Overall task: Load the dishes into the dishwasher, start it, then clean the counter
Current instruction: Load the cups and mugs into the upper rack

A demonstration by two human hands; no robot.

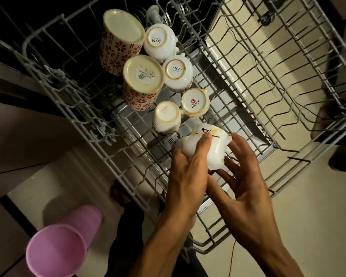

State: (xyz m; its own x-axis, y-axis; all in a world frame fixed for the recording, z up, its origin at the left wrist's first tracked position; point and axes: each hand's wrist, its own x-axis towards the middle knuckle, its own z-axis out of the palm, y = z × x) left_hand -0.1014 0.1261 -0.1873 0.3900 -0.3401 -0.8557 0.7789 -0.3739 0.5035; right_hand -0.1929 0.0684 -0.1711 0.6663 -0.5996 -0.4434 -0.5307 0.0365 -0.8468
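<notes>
Left hand (pixel 190 172) is gripping the white cup (pixel 205 145), tipping it mouth-down for draining; right hand (pixel 246 176), fingers relaxed, is steadying it over the rack (pixel 288 80), just near of six upturned cups.

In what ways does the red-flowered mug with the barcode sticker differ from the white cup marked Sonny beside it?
The red-flowered mug is larger, with red flowers on its side; the Sonny cup is smaller and plain white. The mug's base bears a barcode sticker, the cup's a red logo and a printed name. The cup's base ring looks stained brown; the mug's is cream. Both stand upside down in the rack.
</notes>
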